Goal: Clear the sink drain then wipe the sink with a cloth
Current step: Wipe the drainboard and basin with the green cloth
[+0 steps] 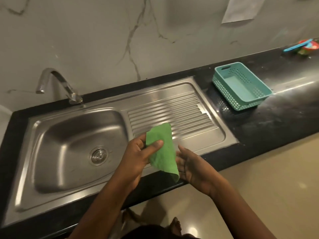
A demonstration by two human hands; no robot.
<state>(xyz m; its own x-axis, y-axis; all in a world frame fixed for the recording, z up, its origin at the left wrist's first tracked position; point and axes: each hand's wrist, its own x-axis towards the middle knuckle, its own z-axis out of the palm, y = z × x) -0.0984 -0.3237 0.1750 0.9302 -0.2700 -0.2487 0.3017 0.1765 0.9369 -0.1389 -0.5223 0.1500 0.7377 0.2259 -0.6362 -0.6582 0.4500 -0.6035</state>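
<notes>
The green cloth (161, 149) hung in the air above the front edge of the sink (25, 169), between the 2 hands. It looked thin, soft and light, and its lower corner drooped down, so it would likely fold and bunch up easily. It did not look like a thing that could break. A good place to hold it seemed to be the middle, bunched into the palm, so that a flat part could press on the metal.

The left hand (138, 156) held the cloth, with the thumb (156, 145) pressed on its front and the fingers curled behind it. The right hand (188, 163) was just beside the cloth with its fingers loosely spread and its palm turned toward it. I could not tell if it touched the cloth.

The drain (98, 155) sat in the bottom of the bowl, to the left of the hands, and its strainer looked clean. The bowl looked bare, so wiping seemed to be the step at hand.

Farther out, the tap (57, 83) stood behind the bowl. A teal basket (241, 87) sat on the dark counter (276, 121), well apart from the hands.
</notes>
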